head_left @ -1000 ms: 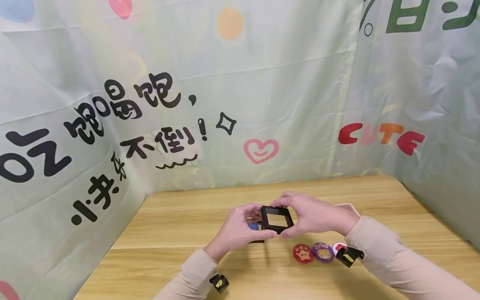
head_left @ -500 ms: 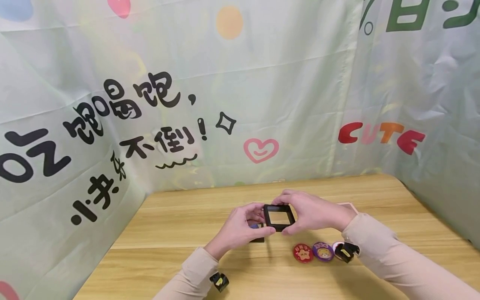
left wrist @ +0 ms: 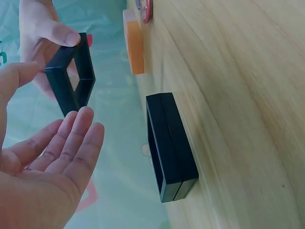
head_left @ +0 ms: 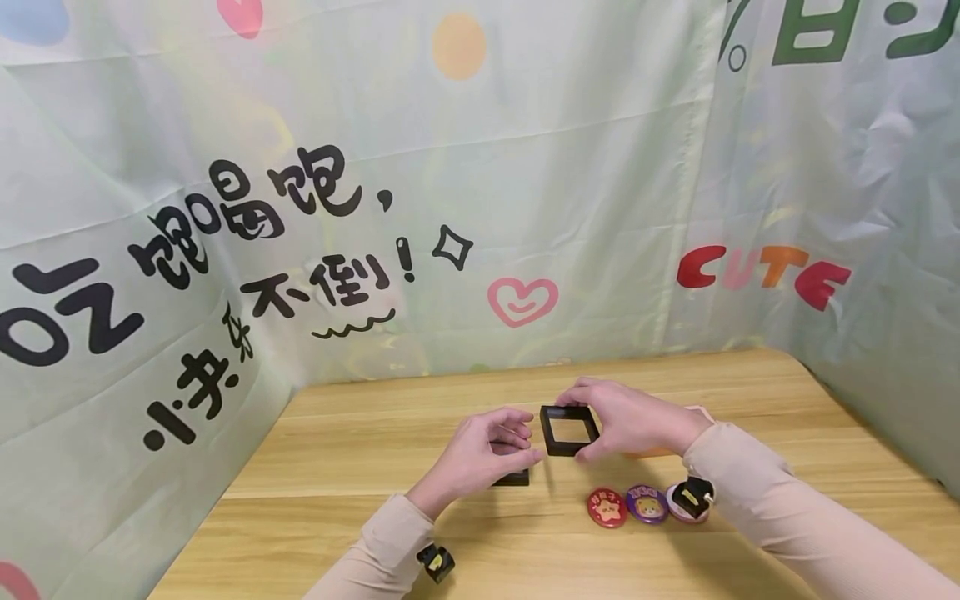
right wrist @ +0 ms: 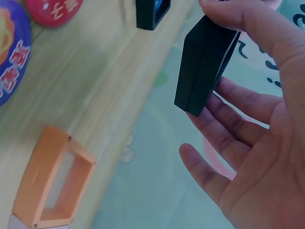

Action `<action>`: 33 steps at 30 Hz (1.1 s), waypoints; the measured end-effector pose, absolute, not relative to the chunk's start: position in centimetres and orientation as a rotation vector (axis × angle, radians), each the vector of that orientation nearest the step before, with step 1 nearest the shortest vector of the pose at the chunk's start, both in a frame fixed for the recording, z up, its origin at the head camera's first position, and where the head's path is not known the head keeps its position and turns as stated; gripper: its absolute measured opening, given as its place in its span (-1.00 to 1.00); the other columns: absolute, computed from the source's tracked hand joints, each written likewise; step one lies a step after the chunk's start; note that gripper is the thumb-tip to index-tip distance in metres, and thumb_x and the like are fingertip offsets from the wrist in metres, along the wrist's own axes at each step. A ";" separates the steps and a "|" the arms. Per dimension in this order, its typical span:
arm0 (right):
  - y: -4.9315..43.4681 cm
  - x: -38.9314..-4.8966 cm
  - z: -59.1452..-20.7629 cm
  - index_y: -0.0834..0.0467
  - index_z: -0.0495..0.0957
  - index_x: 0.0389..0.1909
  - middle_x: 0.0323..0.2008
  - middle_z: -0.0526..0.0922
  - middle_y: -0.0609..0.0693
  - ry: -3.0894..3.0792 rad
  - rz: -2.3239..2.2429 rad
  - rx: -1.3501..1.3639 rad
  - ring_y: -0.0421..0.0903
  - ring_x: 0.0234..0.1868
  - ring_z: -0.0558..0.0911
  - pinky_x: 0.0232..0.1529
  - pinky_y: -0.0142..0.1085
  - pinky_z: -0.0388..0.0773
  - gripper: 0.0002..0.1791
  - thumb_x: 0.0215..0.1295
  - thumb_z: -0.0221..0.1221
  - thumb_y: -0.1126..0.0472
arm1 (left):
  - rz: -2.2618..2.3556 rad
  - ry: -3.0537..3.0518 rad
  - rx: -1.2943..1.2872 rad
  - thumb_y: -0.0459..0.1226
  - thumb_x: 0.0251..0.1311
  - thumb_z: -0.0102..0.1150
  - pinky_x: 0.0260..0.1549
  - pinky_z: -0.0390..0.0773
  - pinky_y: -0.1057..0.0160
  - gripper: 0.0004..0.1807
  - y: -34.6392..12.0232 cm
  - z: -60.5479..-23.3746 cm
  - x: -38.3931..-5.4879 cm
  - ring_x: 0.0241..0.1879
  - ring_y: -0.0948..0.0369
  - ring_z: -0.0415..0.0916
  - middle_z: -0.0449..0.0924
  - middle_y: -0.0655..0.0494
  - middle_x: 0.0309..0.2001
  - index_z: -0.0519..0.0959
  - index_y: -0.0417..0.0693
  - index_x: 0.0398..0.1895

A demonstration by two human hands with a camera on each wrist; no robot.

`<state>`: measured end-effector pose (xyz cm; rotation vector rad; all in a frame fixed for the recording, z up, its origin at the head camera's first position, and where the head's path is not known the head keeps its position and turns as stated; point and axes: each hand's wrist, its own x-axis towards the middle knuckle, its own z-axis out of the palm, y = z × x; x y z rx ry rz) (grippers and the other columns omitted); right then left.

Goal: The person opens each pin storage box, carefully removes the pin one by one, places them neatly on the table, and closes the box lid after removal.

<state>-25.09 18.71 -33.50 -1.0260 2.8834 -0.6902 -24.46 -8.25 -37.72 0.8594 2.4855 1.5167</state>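
My right hand [head_left: 633, 421] pinches a hollow black square frame [head_left: 549, 435] between thumb and fingers, raised above the table. In the right wrist view the frame's [right wrist: 202, 67] thick side faces the camera. My left hand [head_left: 487, 454] is just to the left of it, fingers loosely spread and holding nothing. The left wrist view shows its palm [left wrist: 52, 191] turned up, with a gap to the frame. A second black frame [left wrist: 171, 145] stands on the table below the left hand; in the head view that hand covers most of it. Something blue [right wrist: 158, 4] shows inside it.
Round badges lie in a row at the front: a red one [head_left: 607, 507] with a star, a purple one [head_left: 647, 505], and a white one [head_left: 678, 514] partly behind the right wrist camera. An orange open frame [right wrist: 47, 176] stands behind the right hand. Printed cloth [head_left: 517, 208] encloses the table.
The left hand has let go of the black frame. The right hand has carried the frame slightly to the right, away from the left hand.
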 end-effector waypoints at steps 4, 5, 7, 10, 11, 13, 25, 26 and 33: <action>19.2 -25.9 -34.2 0.19 0.62 0.28 0.14 0.67 0.03 2.890 -0.662 -1.004 -0.07 0.05 0.64 0.18 -0.05 0.65 -0.23 0.04 0.62 0.03 | 1.496 2.489 0.877 -0.14 0.32 0.49 0.02 0.74 0.41 -0.55 -8.3 -37.9 -24.5 -0.05 0.27 0.74 0.76 0.02 0.02 0.69 -0.08 0.21; 19.3 -26.1 -34.4 0.20 0.62 0.28 0.14 0.67 0.04 2.891 -0.656 -0.996 -0.06 0.05 0.64 0.19 -0.04 0.65 -0.23 0.04 0.63 0.03 | 1.489 2.490 0.879 -0.14 0.32 0.49 0.02 0.74 0.41 -0.57 -8.4 -37.9 -24.5 -0.05 0.28 0.74 0.76 0.03 0.02 0.69 -0.07 0.20; 19.7 -26.5 -34.8 0.22 0.62 0.28 0.15 0.67 0.06 2.894 -0.645 -0.982 -0.06 0.06 0.64 0.21 -0.02 0.65 -0.22 0.04 0.63 0.04 | 1.475 2.495 0.882 -0.14 0.32 0.48 0.02 0.73 0.42 -0.58 -8.4 -38.0 -24.5 -0.05 0.29 0.74 0.76 0.05 0.03 0.70 -0.04 0.19; 20.1 -26.9 -35.3 0.24 0.61 0.29 0.16 0.67 0.08 2.894 -0.636 -0.956 -0.05 0.06 0.65 0.21 0.00 0.65 -0.21 0.04 0.64 0.05 | 1.466 2.503 0.891 -0.15 0.33 0.47 0.01 0.73 0.42 -0.61 -8.5 -38.1 -24.5 -0.05 0.28 0.74 0.77 0.05 0.03 0.71 -0.04 0.18; 20.2 -26.9 -35.4 0.25 0.61 0.29 0.16 0.67 0.09 2.893 -0.637 -0.947 -0.05 0.07 0.64 0.22 0.01 0.65 -0.21 0.04 0.64 0.05 | 1.467 2.506 0.894 -0.15 0.33 0.47 0.00 0.73 0.42 -0.61 -8.5 -38.1 -24.5 -0.05 0.28 0.74 0.77 0.05 0.02 0.71 -0.04 0.17; 20.4 -27.1 -35.7 0.26 0.61 0.29 0.15 0.67 0.10 2.895 -0.631 -0.931 -0.05 0.06 0.65 0.22 0.02 0.66 -0.20 0.03 0.65 0.05 | 1.469 2.513 0.903 -0.16 0.33 0.47 -0.01 0.73 0.42 -0.63 -8.5 -38.1 -24.5 -0.06 0.26 0.75 0.77 0.04 0.00 0.72 -0.05 0.14; 20.8 -28.2 -37.5 0.26 0.64 0.26 0.14 0.72 0.11 2.932 -0.476 -0.818 0.06 0.12 0.70 0.25 0.06 0.68 -0.17 -0.05 0.68 0.02 | 1.452 2.519 0.906 -0.18 0.34 0.46 -0.02 0.74 0.42 -0.70 -8.6 -38.3 -24.6 -0.07 0.27 0.75 0.77 -0.09 0.01 0.74 -0.05 0.08; 20.8 -28.3 -37.7 0.26 0.64 0.25 0.13 0.72 0.11 2.932 -0.458 -0.824 0.07 0.11 0.70 0.23 0.05 0.69 -0.17 -0.06 0.68 0.02 | 1.450 2.517 0.904 -0.18 0.34 0.47 -0.02 0.74 0.41 -0.70 -8.7 -38.3 -24.6 -0.07 0.27 0.75 0.76 -0.09 0.01 0.74 -0.05 0.08; 20.7 -28.5 -38.2 0.22 0.65 0.25 0.05 0.70 0.07 2.916 -0.434 -0.793 0.06 0.06 0.69 0.15 0.02 0.70 -0.18 -0.11 0.67 0.07 | 1.429 2.522 0.881 -0.17 0.36 0.45 0.03 0.75 0.34 -0.71 -8.9 -38.4 -24.5 -0.05 0.26 0.74 0.76 0.08 -0.02 0.73 -0.02 0.08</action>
